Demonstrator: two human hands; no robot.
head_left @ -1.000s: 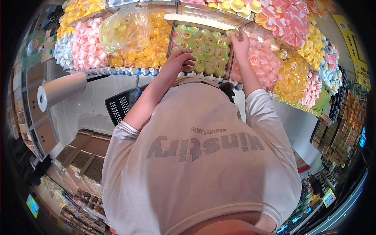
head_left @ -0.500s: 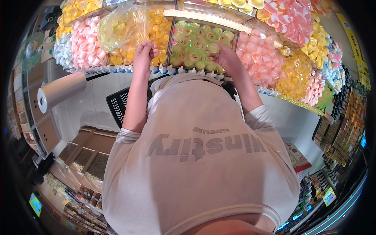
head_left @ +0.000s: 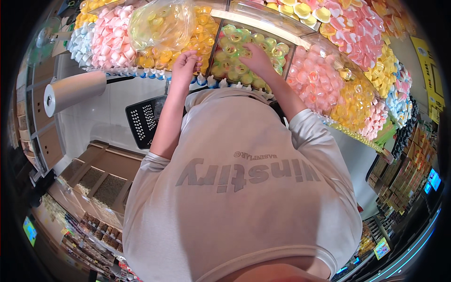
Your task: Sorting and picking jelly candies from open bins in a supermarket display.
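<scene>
My right hand [head_left: 256, 60] reaches over a bin of green jelly cups [head_left: 230, 51], its thumb and fingers apart at the cups. Nothing shows clearly between them. To its left, my left hand [head_left: 185, 65] hovers at the front edge of the yellow jelly cups [head_left: 204, 35]. Its fingers are curled inward, and whatever they may hold is hidden. Beyond my left hand, a clear plastic bag [head_left: 162, 26] with some yellow-green cups inside rests on the yellow ones.
Pink wrapped sweets [head_left: 112, 37] lie at the left and pink jelly cups [head_left: 314, 70] at the right. Clear dividers separate the bins. A roll of plastic bags [head_left: 75, 91] sticks out at the left, near a black perforated crate [head_left: 143, 122] below the counter.
My right hand has moved left and a little farther over the green cups. The whole view has shifted slightly. My left hand keeps its curled shape.
</scene>
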